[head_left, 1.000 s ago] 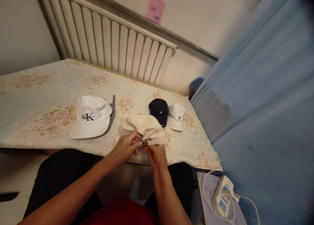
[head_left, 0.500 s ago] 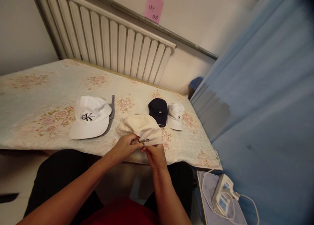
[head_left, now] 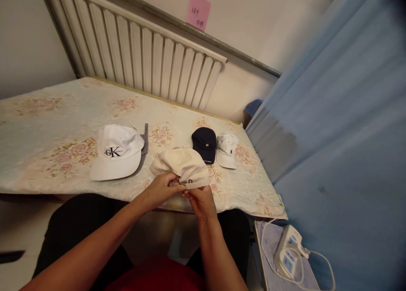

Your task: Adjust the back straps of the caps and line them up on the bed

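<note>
A beige cap (head_left: 180, 163) is between my two hands in the head view, with its back strap side toward me. My left hand (head_left: 163, 189) pinches the strap area at the cap's lower edge. From below and to the right, my right hand (head_left: 201, 201) grips the same edge, fingers close to the left thumb. The strap's fastening is mostly hidden by the fingers. To the left lies a white cap with black letters (head_left: 117, 151), its brim facing me. Beyond the beige cap sit a dark navy cap (head_left: 204, 144) and a smaller white cap (head_left: 227, 149), side by side.
The caps lie on a bed with a floral cover (head_left: 76, 117). A radiator (head_left: 142, 54) stands along the wall behind. A blue curtain (head_left: 342, 134) hangs at right. A white power strip (head_left: 288, 251) with cables rests on a small stand (head_left: 269, 240) at lower right.
Almost nothing differs. Both hands stay on the beige cap's back edge, with only a very slight shift of the fingers.
</note>
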Tool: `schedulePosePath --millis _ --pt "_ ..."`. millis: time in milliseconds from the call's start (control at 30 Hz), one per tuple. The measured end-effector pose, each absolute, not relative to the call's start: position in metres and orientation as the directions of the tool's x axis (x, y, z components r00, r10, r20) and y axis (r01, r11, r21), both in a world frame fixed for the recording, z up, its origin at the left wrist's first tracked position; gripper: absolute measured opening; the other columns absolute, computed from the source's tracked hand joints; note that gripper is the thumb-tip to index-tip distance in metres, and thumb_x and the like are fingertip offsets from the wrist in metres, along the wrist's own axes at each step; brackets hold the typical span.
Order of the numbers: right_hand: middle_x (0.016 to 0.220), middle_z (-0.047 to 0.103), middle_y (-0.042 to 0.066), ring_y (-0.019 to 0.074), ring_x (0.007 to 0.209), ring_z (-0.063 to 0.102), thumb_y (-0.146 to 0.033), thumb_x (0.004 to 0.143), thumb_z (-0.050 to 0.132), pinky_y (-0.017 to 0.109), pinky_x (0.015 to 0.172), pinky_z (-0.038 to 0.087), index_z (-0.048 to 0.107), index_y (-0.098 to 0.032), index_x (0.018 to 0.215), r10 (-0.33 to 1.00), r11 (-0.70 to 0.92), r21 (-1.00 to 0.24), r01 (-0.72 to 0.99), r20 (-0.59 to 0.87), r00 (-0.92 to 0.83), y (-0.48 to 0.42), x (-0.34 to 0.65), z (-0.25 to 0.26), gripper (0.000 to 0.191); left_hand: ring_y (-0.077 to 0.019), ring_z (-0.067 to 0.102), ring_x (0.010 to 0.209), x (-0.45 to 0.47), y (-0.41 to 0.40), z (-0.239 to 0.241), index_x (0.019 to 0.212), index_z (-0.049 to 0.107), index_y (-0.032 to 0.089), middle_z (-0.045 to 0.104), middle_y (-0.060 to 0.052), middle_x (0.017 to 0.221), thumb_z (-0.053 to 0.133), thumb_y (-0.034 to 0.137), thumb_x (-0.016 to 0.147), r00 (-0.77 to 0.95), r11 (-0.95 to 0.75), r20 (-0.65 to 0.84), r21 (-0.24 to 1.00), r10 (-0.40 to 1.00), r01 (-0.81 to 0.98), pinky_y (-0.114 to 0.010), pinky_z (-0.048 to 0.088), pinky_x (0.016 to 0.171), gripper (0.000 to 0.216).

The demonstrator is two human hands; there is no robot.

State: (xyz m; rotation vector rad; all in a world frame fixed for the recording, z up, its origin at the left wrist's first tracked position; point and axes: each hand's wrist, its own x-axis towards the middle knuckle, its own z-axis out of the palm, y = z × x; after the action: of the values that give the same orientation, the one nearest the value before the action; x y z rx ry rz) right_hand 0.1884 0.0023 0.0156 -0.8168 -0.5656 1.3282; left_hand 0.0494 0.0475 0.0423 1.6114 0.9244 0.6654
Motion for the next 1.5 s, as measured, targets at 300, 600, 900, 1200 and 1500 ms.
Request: schedulePosePath --millis 300,600,900,1200,1500 --pt "0.060 0.065 -0.002 0.0088 0.046 0.055 -0.015 0.058 0.078 0.021 0.047 0.048 0.066 -0.014 0.075 0.981 0.045 -0.778 -0.626 -0.082 0.173 0.002 0.191 0.015 0.021 -0.0129 0.051 0.057 0.048 0.045 0.045 0.080 0.064 0.017 0.062 0.001 0.067 0.060 0.035 0.071 0.529 -0.046 -0.074 0.976 0.845 0.211 -0.023 0.036 0.050 0.021" --pt "0.060 0.064 -0.001 0.0089 0.046 0.054 -0.010 0.059 0.074 0.021 0.045 0.046 0.066 -0.013 0.073 0.981 0.059 -0.776 -0.628 -0.071 0.180 0.003 0.193 0.008 0.016 -0.0112 0.039 0.054 0.047 0.043 0.047 0.073 0.059 0.016 0.048 0.003 0.059 0.055 0.038 0.072 0.513 -0.116 -0.066 0.942 0.856 0.314 -0.022 0.030 0.050 0.023" --pt "0.057 0.060 -0.003 0.0090 0.046 0.052 -0.010 0.058 0.072 0.022 0.045 0.045 0.063 -0.014 0.067 0.982 0.064 -0.782 -0.620 -0.060 0.176 0.002 0.194 0.006 0.014 -0.0112 0.037 0.055 0.046 0.044 0.042 0.072 0.059 0.016 0.041 0.005 0.058 0.056 0.039 0.074 0.521 -0.177 -0.016 0.932 0.853 0.318 -0.023 0.026 0.053 0.023" --pt "0.052 0.054 -0.005 0.0091 0.046 0.049 -0.011 0.057 0.072 0.022 0.046 0.043 0.060 -0.016 0.065 0.983 0.059 -0.774 -0.631 -0.064 0.171 0.002 0.192 0.007 0.014 -0.0105 0.034 0.055 0.048 0.043 0.035 0.073 0.056 0.016 0.040 0.005 0.059 0.058 0.041 0.073 0.498 -0.206 0.036 0.935 0.866 0.290 -0.023 0.026 0.054 0.025" --pt "0.058 0.060 -0.004 0.0081 0.046 0.050 -0.007 0.056 0.071 0.021 0.045 0.043 0.064 -0.016 0.067 0.977 0.083 -0.762 -0.643 -0.066 0.204 0.004 0.191 0.011 0.016 -0.0117 0.042 0.055 0.052 0.036 0.035 0.086 0.057 0.017 0.044 0.005 0.062 0.059 0.031 0.075 0.413 -0.414 0.249 0.829 0.876 0.376 -0.024 0.033 0.056 0.017"
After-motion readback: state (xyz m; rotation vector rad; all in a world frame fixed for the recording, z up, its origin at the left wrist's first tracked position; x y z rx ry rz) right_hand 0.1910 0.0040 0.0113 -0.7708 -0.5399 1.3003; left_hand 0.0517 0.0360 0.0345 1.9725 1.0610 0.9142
